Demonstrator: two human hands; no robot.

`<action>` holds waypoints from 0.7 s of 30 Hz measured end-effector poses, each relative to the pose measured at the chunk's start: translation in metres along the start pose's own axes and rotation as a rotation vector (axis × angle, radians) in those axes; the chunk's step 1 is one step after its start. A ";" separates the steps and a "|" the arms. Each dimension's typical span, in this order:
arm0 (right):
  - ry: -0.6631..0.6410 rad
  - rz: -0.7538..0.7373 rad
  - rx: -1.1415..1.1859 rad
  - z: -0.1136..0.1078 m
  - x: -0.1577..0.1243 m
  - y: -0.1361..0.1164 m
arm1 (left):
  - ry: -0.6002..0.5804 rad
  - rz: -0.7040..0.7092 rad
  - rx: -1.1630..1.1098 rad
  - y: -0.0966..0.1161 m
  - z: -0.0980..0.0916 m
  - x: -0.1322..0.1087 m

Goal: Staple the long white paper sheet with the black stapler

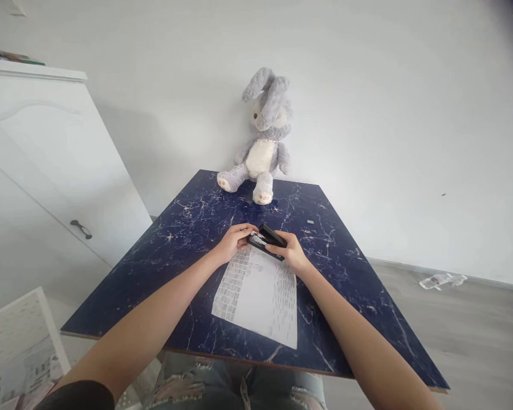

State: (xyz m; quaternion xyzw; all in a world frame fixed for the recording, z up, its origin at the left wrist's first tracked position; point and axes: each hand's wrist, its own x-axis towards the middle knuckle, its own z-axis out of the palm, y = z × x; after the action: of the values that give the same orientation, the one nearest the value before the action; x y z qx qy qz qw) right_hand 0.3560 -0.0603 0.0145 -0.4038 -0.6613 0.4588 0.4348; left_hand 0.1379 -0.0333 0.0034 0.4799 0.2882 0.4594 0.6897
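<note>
In the head view, the right hand point(297, 254) grasps a black, oblong stapler with shiny metal inside point(274, 235), its two halves spread apart, at the centre of the frame. The left hand point(233, 242) has its fingertips at the stapler's left end; whether they pinch it, I cannot tell. Just below lies a white, printed paper sheet point(265, 302) on a dark blue, marble-patterned table point(154, 262). A grey-and-white plush rabbit point(260, 159) sits at upper centre.
</note>
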 end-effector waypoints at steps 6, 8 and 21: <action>0.026 0.014 0.004 -0.003 0.001 0.001 | -0.003 0.083 0.137 0.002 0.000 -0.001; 0.036 0.012 0.017 -0.004 0.002 0.002 | 0.008 0.125 0.200 0.002 0.001 -0.001; -0.003 0.022 -0.060 -0.007 0.002 0.002 | 0.055 0.285 0.599 0.011 0.006 -0.006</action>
State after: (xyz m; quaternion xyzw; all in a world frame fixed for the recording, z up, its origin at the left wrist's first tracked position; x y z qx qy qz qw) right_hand 0.3618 -0.0560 0.0144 -0.4234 -0.6710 0.4440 0.4164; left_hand 0.1369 -0.0400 0.0157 0.6841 0.3590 0.4591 0.4386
